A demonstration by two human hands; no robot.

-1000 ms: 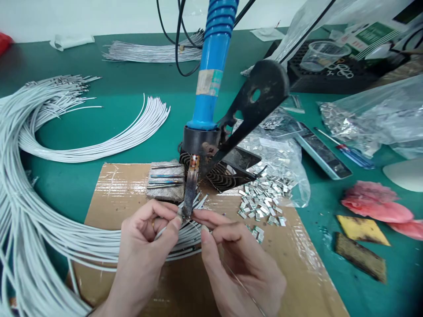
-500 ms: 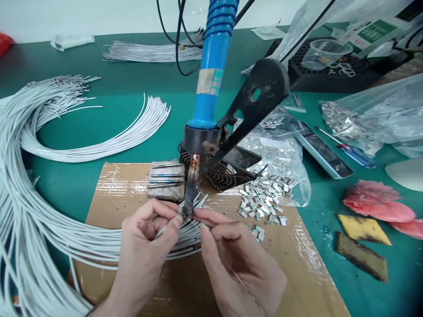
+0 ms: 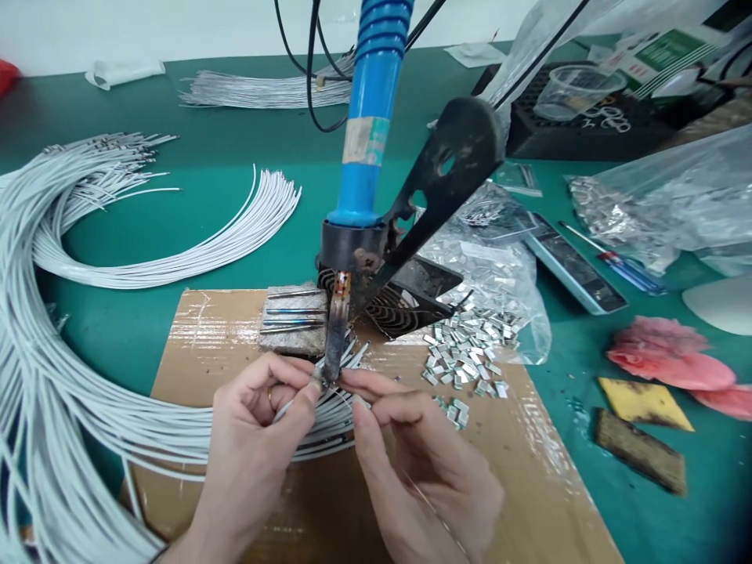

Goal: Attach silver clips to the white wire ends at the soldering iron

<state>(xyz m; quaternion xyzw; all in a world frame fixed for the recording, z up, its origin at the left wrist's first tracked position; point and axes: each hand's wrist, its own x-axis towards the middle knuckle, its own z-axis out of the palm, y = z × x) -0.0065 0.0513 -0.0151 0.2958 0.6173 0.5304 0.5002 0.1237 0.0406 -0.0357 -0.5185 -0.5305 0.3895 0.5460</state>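
My left hand (image 3: 258, 431) pinches the end of a white cable (image 3: 283, 410) just left of the soldering iron's tip. What sits right at its fingertips is too small to make out. My right hand (image 3: 420, 462) is closed on a thin solder wire (image 3: 432, 509), which trails down below the palm. Its fingertips are close to the tip from the right. The blue soldering iron (image 3: 361, 184) points downward in a black stand arm (image 3: 438, 176). Beneath both hands, a thick bundle of white cables (image 3: 146, 419) crosses a cardboard sheet (image 3: 517, 486).
Behind the iron are a grey block with metal rods (image 3: 294, 319) and a black fan (image 3: 405, 298). Small metal pieces (image 3: 464, 352) lie loose beside a plastic bag (image 3: 493, 274). Further right are a phone (image 3: 579, 266), a screwdriver (image 3: 631, 270) and sponges (image 3: 646, 403).
The whole view has shifted slightly, with the iron appearing a little further left. Both hands keep nearly the same pose at the tip, and their grips look unchanged.
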